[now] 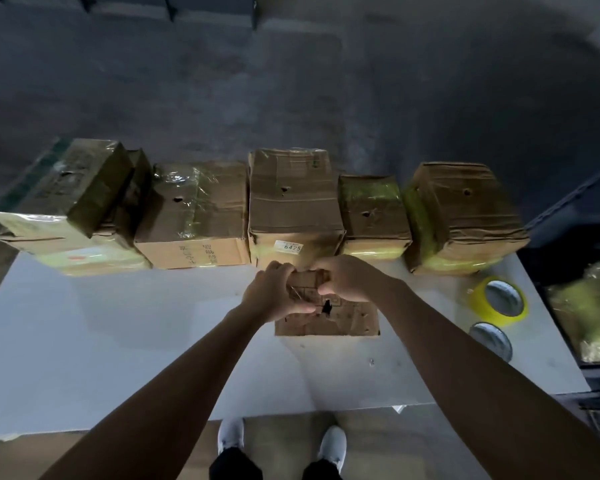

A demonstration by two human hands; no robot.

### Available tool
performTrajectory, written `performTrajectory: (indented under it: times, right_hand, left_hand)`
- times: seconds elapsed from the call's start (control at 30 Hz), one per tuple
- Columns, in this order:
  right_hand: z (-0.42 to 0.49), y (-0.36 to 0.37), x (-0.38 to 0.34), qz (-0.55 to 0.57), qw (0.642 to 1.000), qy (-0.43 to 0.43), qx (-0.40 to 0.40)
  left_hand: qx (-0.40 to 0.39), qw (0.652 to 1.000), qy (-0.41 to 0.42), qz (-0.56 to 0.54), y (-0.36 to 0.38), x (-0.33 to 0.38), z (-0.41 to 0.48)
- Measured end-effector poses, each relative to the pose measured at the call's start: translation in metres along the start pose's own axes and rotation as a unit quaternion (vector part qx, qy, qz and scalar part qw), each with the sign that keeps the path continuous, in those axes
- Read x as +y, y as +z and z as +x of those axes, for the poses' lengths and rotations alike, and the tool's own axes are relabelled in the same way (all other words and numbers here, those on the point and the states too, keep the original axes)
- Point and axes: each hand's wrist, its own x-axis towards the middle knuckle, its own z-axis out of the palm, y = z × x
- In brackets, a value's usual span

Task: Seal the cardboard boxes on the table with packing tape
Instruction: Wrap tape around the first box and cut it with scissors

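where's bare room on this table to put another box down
The widest bare patch of table is left of the left hand, between the row of boxes and the near edge. A narrower strip lies between the small box and the near edge. Crowded: the far edge, and the right side around the two tape rolls.

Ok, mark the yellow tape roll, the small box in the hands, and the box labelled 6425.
Tape roll (481,301): head view, yellow outer band, left side.
Small box (343,322): head view, bare top face near the person.
Labelled box (291,202): head view, middle of its top face.
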Motion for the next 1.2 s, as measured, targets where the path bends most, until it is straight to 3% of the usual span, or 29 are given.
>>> performTrajectory:
  times: [0.1, 0.17, 0.3, 0.37, 0.5, 0.63, 0.8, 0.9, 1.03, 1.2]
  right_hand:
    - [-0.007, 0.008, 0.0, -0.094, 0.986, -0.026, 0.134]
    - [-0.012, 0.01, 0.004, -0.163, 0.963, 0.01, 0.215]
    - [-0.02, 0.018, 0.008, -0.115, 0.947, 0.224, 0.199]
    - [-0.02, 0.024, 0.01, -0.07, 0.947, 0.266, 0.164]
    - [-0.017, 0.023, 0.01, 0.059, 0.969, 0.184, 0.154]
    - [-0.019, 0.017, 0.014, 0.113, 0.964, 0.147, 0.189]
    - [-0.026, 0.015, 0.025, 0.172, 0.958, 0.141, 0.181]
    - [-0.029, 0.015, 0.03, 0.201, 0.949, 0.152, 0.188]
    - [-0.037, 0.014, 0.038, 0.215, 0.941, 0.161, 0.209]
    - [-0.057, 0.01, 0.059, 0.237, 0.922, 0.187, 0.241]
  left_hand:
    - [0.0, 0.997, -0.07, 0.013, 0.002, -0.009, -0.001]
    - [-0.038, 0.994, -0.1, -0.006, 0.003, -0.014, -0.002]
    - [-0.096, 0.988, -0.117, 0.001, 0.003, -0.016, -0.007]
    - [-0.107, 0.989, -0.103, 0.017, 0.004, -0.009, -0.009]
    - [-0.151, 0.985, -0.073, -0.032, 0.018, 0.008, -0.014]
    - [-0.148, 0.972, -0.134, -0.125, 0.023, 0.01, -0.015]
    - [-0.085, 0.972, -0.163, -0.143, 0.019, 0.016, -0.013]
    - [0.006, 0.99, -0.121, -0.068, 0.015, 0.025, -0.01]
    - [0.136, 0.99, 0.032, 0.027, 0.018, 0.05, -0.009]
    - [0.065, 0.991, 0.088, -0.071, 0.041, 0.098, 0.0]
